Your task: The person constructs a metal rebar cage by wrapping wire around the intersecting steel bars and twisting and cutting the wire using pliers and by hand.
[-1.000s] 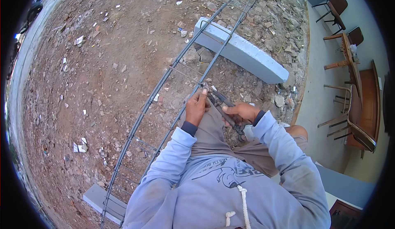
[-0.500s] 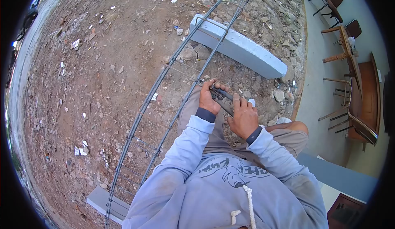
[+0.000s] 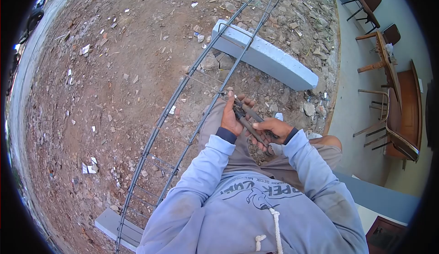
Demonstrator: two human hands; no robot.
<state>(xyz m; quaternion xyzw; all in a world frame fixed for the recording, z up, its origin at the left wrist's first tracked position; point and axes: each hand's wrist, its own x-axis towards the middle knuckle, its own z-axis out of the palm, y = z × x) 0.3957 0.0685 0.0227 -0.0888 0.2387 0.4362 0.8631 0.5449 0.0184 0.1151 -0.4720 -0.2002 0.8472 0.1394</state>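
Avoid nudging the rebar cage at left. Just right of it, with the left hand, support the far end of the two-handled tool, slanting near the cage; cannot tell whether gripping firmly or merely cradling. Farther right, with fingers of the right hand closed on the near end, grip well back for leverage.

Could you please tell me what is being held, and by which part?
A tool: the right grip has it near its handle ends; the left grip is at the other end, its hold unclear.
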